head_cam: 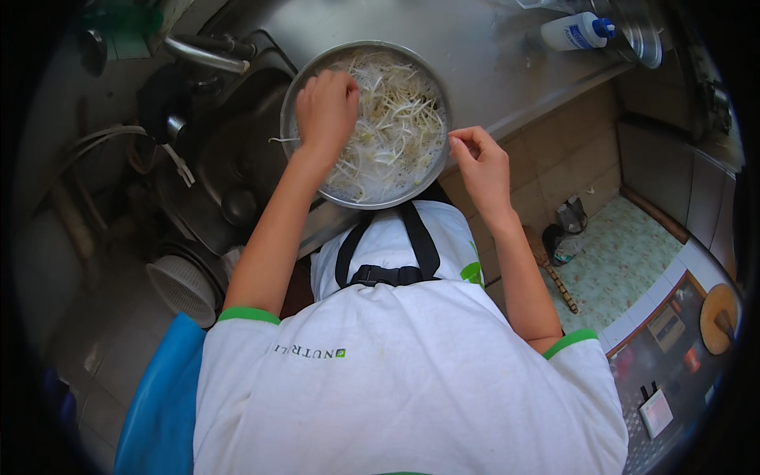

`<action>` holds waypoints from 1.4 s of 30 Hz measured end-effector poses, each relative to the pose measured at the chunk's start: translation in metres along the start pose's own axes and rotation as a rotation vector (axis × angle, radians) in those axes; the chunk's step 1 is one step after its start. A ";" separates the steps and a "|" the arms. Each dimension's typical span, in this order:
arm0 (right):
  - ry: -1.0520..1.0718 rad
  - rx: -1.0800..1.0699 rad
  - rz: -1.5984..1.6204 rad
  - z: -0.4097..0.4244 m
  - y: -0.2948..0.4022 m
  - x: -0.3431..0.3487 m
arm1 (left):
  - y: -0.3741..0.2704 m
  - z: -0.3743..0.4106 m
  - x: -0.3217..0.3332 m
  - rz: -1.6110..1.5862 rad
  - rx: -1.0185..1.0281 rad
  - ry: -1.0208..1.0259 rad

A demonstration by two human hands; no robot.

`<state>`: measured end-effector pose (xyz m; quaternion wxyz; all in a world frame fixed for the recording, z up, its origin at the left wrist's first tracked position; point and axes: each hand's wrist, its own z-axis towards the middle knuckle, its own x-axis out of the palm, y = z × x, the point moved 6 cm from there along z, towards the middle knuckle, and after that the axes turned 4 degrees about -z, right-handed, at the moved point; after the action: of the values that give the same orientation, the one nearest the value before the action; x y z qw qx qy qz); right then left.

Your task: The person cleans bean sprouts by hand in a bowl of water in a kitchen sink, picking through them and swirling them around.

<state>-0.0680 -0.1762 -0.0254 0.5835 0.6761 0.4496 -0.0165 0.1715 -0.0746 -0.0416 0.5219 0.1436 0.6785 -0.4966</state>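
A round metal basin (440,172) stands at the edge of the steel counter, beside the sink. Bean sprouts (396,113) float in foamy water inside it. Over the basin's left part is my left hand (326,110), its fingers bent and its fingertips partly hidden, so whether it holds sprouts cannot be told. My right hand (482,166) is at the basin's right rim, thumb and forefinger close together; whether something small lies between them is unclear. One sprout (284,139) hangs over the left rim, near my left wrist.
Left of the basin is a steel sink (237,136) with a metal faucet (208,54). A white bottle with a blue cap (573,32) lies on the counter at the upper right. A plastic strainer basket (182,290) and a blue plastic object (163,398) are at the lower left.
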 end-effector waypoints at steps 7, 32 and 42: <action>0.089 -0.055 0.010 0.026 0.003 -0.003 | -0.029 -0.028 -0.019 -0.114 -0.034 0.046; 0.237 -0.133 0.035 0.079 0.006 -0.024 | -0.015 -0.007 -0.023 0.277 -0.148 -0.043; 0.369 -0.183 0.006 0.079 0.034 -0.007 | 0.000 -0.084 -0.018 -0.555 -0.812 -0.048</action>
<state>-0.0108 -0.2406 -0.0201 0.5503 0.6130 0.5466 0.1503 0.1312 0.0005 -0.0299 0.3991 -0.2693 0.8177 -0.3156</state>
